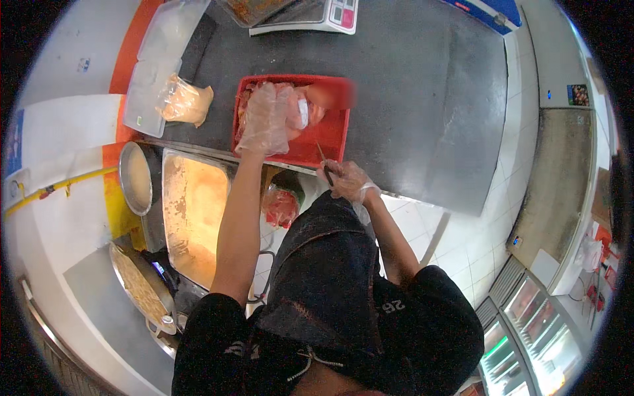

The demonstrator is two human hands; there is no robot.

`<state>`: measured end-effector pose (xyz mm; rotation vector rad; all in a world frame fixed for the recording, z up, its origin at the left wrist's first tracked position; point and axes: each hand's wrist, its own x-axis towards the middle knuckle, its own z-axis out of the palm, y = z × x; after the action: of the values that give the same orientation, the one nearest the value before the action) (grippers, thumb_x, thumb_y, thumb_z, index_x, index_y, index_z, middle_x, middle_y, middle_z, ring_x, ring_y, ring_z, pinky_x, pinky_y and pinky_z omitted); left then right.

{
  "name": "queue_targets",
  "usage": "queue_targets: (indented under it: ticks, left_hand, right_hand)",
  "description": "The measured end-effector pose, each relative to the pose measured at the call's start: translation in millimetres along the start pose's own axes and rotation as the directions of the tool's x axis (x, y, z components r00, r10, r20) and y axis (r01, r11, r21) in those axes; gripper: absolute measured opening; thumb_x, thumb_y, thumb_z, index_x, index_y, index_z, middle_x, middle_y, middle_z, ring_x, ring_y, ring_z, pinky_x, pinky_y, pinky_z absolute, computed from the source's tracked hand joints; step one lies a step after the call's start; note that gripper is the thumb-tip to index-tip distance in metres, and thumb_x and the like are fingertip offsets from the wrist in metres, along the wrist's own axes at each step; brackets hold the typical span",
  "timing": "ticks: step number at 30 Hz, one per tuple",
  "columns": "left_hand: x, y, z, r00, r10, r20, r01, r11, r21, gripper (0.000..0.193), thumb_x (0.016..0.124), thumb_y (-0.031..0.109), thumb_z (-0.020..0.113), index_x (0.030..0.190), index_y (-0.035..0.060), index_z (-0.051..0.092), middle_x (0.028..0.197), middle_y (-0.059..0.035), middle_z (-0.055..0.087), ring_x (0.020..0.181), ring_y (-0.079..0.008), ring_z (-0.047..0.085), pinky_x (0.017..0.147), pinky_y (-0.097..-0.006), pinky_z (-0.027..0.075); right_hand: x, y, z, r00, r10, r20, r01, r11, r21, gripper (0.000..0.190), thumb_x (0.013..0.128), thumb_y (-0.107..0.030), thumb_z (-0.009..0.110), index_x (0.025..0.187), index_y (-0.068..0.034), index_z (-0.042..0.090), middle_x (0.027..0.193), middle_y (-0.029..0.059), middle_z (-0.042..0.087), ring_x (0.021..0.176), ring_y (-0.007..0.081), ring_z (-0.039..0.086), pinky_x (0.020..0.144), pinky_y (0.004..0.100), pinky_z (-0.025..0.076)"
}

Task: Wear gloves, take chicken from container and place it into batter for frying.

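Observation:
A red plastic tray (317, 152) lies near the front edge of the dark metal counter. Raw meat pieces (292, 111) fill its left and upper part, with a white label or slip (302, 114) among them. My left hand (266, 119), in a clear plastic glove, rests over the meat at the tray's left; its fingertips are hard to make out. My right hand (346, 179), gloved too, holds a small knife (327, 173) by its dark handle at the tray's front right corner, its blade pointing up over the tray. Part of the tray's upper right is blurred.
Left of the tray stand a plastic bag of orange-tan powder (187, 103) and clear plastic containers (148, 96). A scale (342, 17) carries a metal tray at the back. Below left are a large metal pan (198, 213), a round bowl (135, 178) and a red bagged item (281, 207).

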<state>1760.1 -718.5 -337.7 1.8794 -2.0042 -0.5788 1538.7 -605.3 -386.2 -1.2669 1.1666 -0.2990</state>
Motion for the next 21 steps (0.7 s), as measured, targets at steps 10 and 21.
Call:
queue_targets:
  ticks: [10,21]
  left_hand:
    - [-16.3,26.9,-64.4,0.938,0.346,0.019,-0.312,0.82,0.48,0.034,0.087,0.032,0.059,0.103,0.002,0.06,0.093,-0.022,0.062,0.093,-0.0369,0.06,0.083,-0.0431,0.046]
    - [-57.9,-27.4,-50.0,0.934,-0.319,-0.163,0.302,0.946,-0.121,0.025,0.089,0.025,0.061,0.083,0.0018,0.054,0.08,-0.0163,0.06,0.073,-0.0323,0.056,0.067,-0.0406,0.046]
  right_hand:
    - [39.5,-18.2,43.1,0.951,-0.152,0.271,0.207,0.96,-0.187,0.051,0.091,-0.052,0.053,0.109,-0.005,0.063,0.07,0.0162,0.06,0.063,0.0235,0.063,0.061,0.0382,0.049]
    - [71.4,-17.4,75.2,0.992,-0.076,0.096,0.081,0.995,-0.049,0.039,0.092,-0.04,0.053,0.094,-0.001,0.058,0.083,0.0237,0.063,0.08,0.0395,0.062,0.073,0.0473,0.046]
